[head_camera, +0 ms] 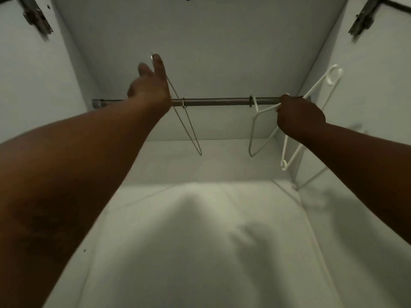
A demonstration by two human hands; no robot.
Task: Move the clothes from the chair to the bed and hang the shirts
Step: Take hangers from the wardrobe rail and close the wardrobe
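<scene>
The white wardrobe interior (211,52) is filling nearly the whole frame, its back panel rising through the centre and its side walls spreading to the left and right edges. A white garment (211,241) is lying bunched across the lower middle of the frame, blurred; whether it is a shirt cannot be told. A grey rail (218,101) is running horizontally across the centre. Two dark metal hinges (36,18) are sitting in the upper left and upper right corners.

The left hand (149,85) is reaching up left of centre, its fingers mostly straight, with a fingertip touching the top of a thin wire hanger (186,125) that is hanging from the rail and trailing down toward the middle; no closed grasp is showing.

The right hand (300,116) is sitting right of centre at the rail, fingers curled and grasping a white plastic hanger (293,150), which is tilting from the upper right down toward the lower right. Another white hanger (255,134) is hooking over the rail just left of that hand.
</scene>
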